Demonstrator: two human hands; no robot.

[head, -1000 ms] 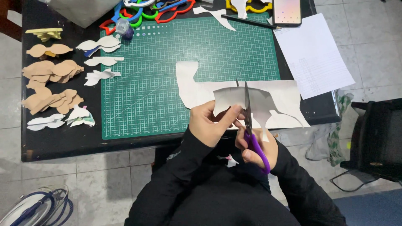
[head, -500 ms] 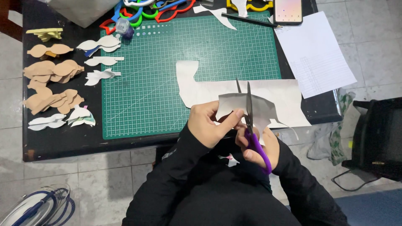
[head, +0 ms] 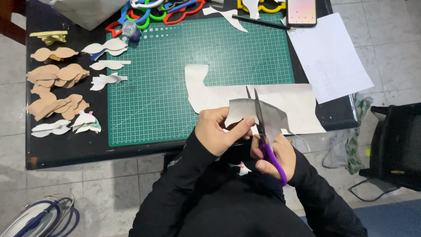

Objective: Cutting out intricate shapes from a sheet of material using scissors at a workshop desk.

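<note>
Head view: my left hand (head: 218, 131) pinches the grey paper cutout (head: 252, 115) over the table edge; right hand (head: 274, 156) fingers clamped in purple scissors (head: 265, 142), blades apart. Paper's thin, floppy, tears easily, so I'd grip close to the cut line.

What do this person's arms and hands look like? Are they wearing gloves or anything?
No gloves: the left hand and right hand are both bare, with no rings or watch that I can make out. Both arms are covered by long black sleeves that end in snug cuffs at the wrists. The fabric is plain, apart from a small pale marking on the chest.
</note>
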